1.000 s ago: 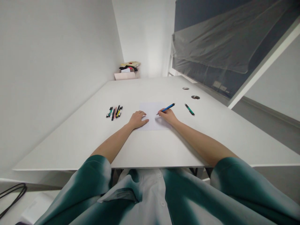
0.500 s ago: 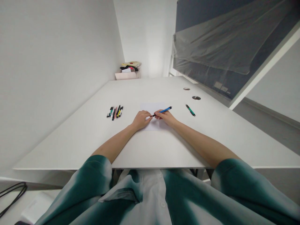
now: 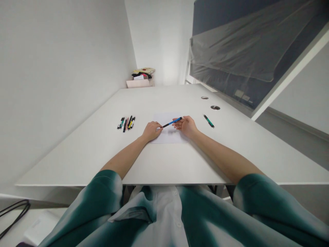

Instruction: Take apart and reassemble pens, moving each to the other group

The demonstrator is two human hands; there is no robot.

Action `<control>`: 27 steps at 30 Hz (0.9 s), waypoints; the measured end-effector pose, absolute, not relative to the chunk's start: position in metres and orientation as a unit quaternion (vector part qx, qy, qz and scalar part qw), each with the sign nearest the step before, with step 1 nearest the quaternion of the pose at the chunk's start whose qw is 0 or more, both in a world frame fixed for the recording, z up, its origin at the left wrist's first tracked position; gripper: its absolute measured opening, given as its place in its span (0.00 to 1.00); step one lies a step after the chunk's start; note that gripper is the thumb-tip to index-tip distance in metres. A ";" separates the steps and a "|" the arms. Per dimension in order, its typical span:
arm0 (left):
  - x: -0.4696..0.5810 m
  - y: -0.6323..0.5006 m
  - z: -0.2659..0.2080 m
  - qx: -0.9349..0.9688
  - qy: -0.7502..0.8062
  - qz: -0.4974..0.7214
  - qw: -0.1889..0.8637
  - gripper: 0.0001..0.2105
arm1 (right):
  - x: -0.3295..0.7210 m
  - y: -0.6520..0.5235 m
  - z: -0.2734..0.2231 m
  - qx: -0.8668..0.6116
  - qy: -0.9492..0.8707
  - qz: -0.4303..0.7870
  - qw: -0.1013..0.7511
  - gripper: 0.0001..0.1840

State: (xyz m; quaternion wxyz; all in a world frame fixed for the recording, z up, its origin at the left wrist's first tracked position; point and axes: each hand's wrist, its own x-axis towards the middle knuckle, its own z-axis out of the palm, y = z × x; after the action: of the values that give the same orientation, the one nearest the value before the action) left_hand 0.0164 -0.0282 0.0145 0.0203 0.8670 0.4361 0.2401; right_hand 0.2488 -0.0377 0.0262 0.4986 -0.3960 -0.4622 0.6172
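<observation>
A blue pen with black ends [image 3: 175,121] is held slanted over a white sheet of paper [image 3: 168,139]. My left hand [image 3: 152,131] rests on the paper's left side, its thumb and fingers pinching the pen's lower black end. At the upper end, my right hand [image 3: 189,126] is turned palm inward, with its thumb by the pen's top and its loosely curled fingers under the barrel. How firmly those fingers grip is hard to see. Faint shadow falls on the paper below the pen.
Several pens and markers [image 3: 126,123] lie in a group at the left of the white table [image 3: 164,164]. A green pen [image 3: 208,121] lies at the right, near two round metal grommets [image 3: 215,107]. Against the far wall stands a pale box [image 3: 138,83] with items in it.
My right hand has turned from a writing-style grip to the pen's upper end, opening its fingers somewhat. My left hand and the pen have shifted slightly left.
</observation>
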 end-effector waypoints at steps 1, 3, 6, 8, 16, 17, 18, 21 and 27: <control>0.016 -0.028 0.014 0.868 0.436 0.239 0.020 0.12 | 0.249 -0.039 0.027 -0.398 -0.467 0.616 0.495 0.27; 0.016 -0.029 0.014 0.869 0.432 0.241 0.017 0.12 | 0.249 -0.040 0.027 -0.405 -0.476 0.610 0.488 0.27; 0.017 -0.029 0.013 0.867 0.426 0.259 0.008 0.11 | 0.249 -0.039 0.026 -0.406 -0.481 0.605 0.487 0.27; 0.018 -0.029 0.013 0.863 0.423 0.276 0.001 0.11 | 0.249 -0.038 0.026 -0.403 -0.478 0.605 0.493 0.27; 0.017 -0.029 0.014 0.853 0.427 0.300 -0.012 0.10 | 0.250 -0.038 0.027 -0.398 -0.454 0.615 0.508 0.25; 0.017 -0.029 0.015 0.853 0.428 0.298 -0.013 0.10 | 0.251 -0.038 0.028 -0.395 -0.456 0.614 0.509 0.26; 0.017 -0.029 0.015 0.853 0.430 0.295 -0.013 0.10 | 0.251 -0.038 0.028 -0.393 -0.460 0.613 0.509 0.26; 0.018 -0.029 0.017 0.854 0.434 0.286 -0.017 0.10 | 0.254 -0.039 0.030 -0.394 -0.470 0.613 0.498 0.28; 0.014 -0.028 0.019 0.851 0.451 0.265 -0.031 0.10 | 0.254 -0.038 0.026 -0.413 -0.508 0.609 0.447 0.20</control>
State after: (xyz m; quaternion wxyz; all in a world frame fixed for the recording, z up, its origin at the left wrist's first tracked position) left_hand 0.0137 -0.0278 0.0187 -0.0313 0.8514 0.4515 0.2651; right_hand 0.2538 -0.0384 0.0255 0.4472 -0.4127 -0.5082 0.6094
